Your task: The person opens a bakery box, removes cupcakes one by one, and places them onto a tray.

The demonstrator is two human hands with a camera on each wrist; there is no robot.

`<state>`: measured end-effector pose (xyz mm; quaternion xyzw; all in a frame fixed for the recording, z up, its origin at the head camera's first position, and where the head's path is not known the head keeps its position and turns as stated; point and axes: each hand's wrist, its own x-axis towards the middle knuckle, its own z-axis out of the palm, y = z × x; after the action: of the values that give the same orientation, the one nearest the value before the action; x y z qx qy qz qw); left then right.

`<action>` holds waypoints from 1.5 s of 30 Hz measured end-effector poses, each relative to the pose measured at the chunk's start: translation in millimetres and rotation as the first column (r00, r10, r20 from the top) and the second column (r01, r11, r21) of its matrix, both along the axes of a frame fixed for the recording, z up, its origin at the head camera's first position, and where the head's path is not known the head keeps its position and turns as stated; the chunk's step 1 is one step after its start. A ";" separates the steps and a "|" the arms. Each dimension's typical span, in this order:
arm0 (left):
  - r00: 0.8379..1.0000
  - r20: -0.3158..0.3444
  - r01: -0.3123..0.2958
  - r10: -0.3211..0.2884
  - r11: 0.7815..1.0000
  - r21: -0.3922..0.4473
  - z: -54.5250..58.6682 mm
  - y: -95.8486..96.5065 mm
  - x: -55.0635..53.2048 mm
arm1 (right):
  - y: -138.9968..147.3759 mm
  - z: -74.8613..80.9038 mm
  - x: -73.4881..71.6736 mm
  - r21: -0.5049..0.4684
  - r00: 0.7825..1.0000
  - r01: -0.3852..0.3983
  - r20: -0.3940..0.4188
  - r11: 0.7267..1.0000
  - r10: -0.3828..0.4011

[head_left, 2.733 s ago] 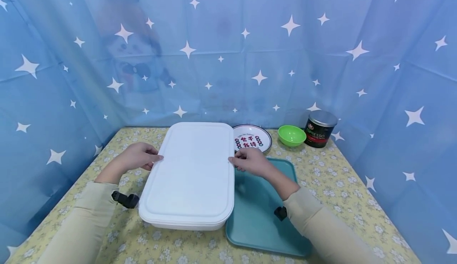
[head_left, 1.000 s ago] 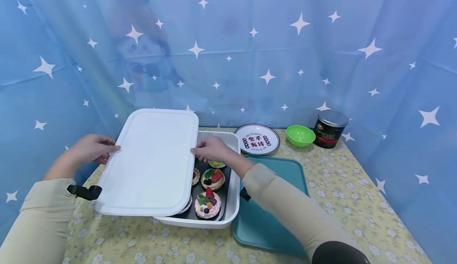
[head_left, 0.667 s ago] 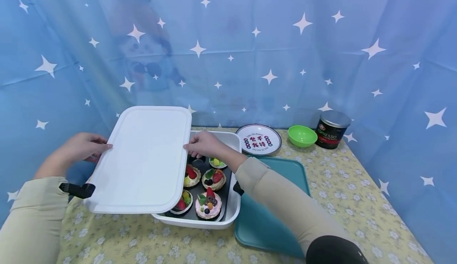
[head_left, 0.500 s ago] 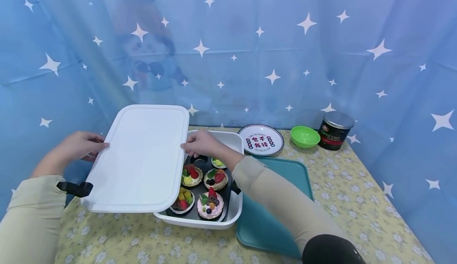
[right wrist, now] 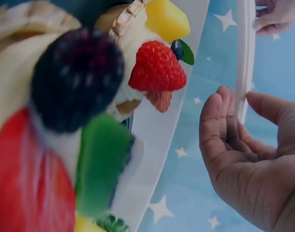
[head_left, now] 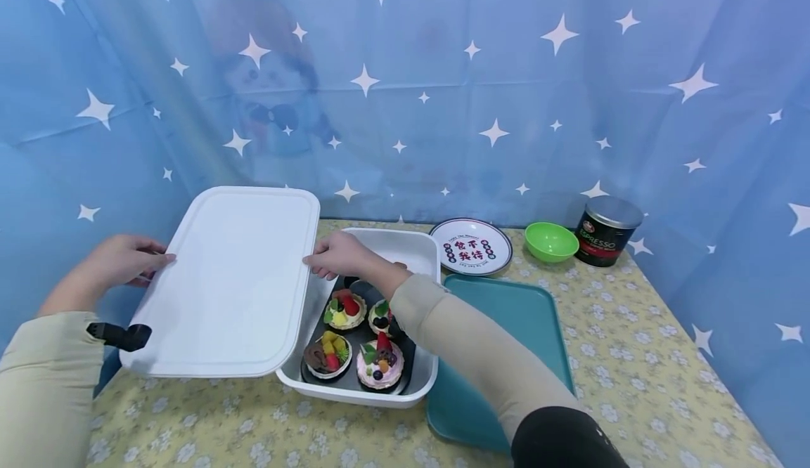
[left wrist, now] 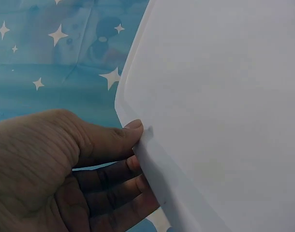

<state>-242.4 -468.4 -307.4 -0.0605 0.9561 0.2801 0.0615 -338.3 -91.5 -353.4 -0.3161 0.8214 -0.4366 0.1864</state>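
Note:
A large white lid (head_left: 221, 285) is held up by both hands, to the left of a white container (head_left: 354, 396) and partly over its left edge. My left hand (head_left: 120, 264) pinches the lid's left edge, thumb on top and fingers beneath, as the left wrist view shows. On the opposite edge, my right hand (head_left: 342, 254) pinches the lid between thumb and fingers, above the container. Inside the container, several fruit tarts, among them a pink-creamed tart (head_left: 380, 364), sit on a dark tray (head_left: 344, 378). My right forearm hides some of them.
Right of the container lies a teal tray (head_left: 538, 320), partly under my right arm. Behind it are a white plate (head_left: 471, 247) with red characters, a green bowl (head_left: 550, 242) and a black espresso tin (head_left: 606, 232). A starry blue curtain (head_left: 405, 46) encloses the flowered tablecloth (head_left: 620, 384).
The lid has come off the container and moved left in both hands, uncovering the tarts. My right arm now crosses above the container. The view has turned slightly left.

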 end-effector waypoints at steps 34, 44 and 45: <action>0.979 -0.144 -0.162 0.146 0.981 -0.109 -43.7 -11.0 -5.3 | -22.0 -17.3 1.5 0.086 0.996 -0.073 0.062 0.994 0.068; 0.968 -0.141 -0.223 0.208 0.969 -0.104 -72.8 -7.3 -14.2 | -23.1 -21.6 -1.1 0.082 0.996 -0.074 0.050 0.994 0.070; 0.966 -0.144 -0.231 0.216 0.968 -0.099 -75.6 -6.8 -15.5 | -23.0 -21.9 -1.5 0.082 0.996 -0.076 0.050 0.994 0.072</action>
<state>-257.9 -475.2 -383.0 -0.1530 0.9596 0.2331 -0.0373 -339.8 -114.6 -375.3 -0.3279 0.8221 -0.4017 0.2349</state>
